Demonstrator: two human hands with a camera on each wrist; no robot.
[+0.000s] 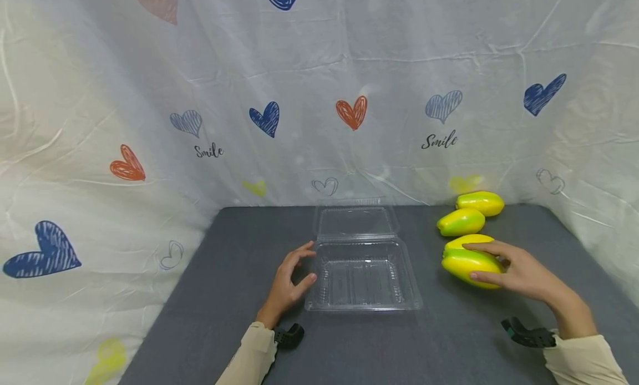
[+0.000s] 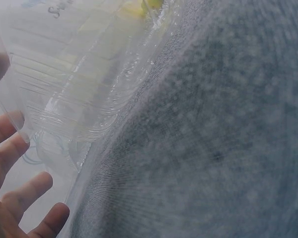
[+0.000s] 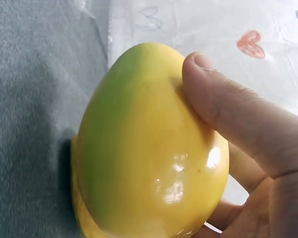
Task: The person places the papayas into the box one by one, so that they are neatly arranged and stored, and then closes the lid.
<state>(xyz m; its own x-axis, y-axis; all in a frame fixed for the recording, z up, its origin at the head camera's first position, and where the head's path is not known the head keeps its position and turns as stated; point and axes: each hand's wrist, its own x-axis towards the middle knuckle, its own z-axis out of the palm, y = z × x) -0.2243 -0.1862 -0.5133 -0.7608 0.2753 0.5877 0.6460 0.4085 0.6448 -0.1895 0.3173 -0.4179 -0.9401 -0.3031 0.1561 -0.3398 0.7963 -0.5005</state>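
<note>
A clear plastic clamshell box [image 1: 361,307] lies with its lid [image 1: 356,223] folded back behind it. My left hand [image 1: 288,285] is at the box's left rim, fingers apart and loosely bent, holding nothing; in the left wrist view the fingers [image 2: 27,191] are beside the clear plastic [image 2: 84,74]. Whether they touch it I cannot tell. On the right, my right hand [image 1: 524,268] grips a glossy yellow-green papaya [image 1: 469,263], thumb on the near side and fingers over the far side. Close up, the papaya [image 3: 144,144] fills the right wrist view, with more yellow showing behind it.
Two more papayas lie behind the gripped one, the nearer papaya [image 1: 460,222] and the farther papaya [image 1: 480,203] close to the back edge. A dark grey cloth [image 1: 239,263] covers the table. A white curtain [image 1: 299,152] with printed hearts hangs behind and at both sides.
</note>
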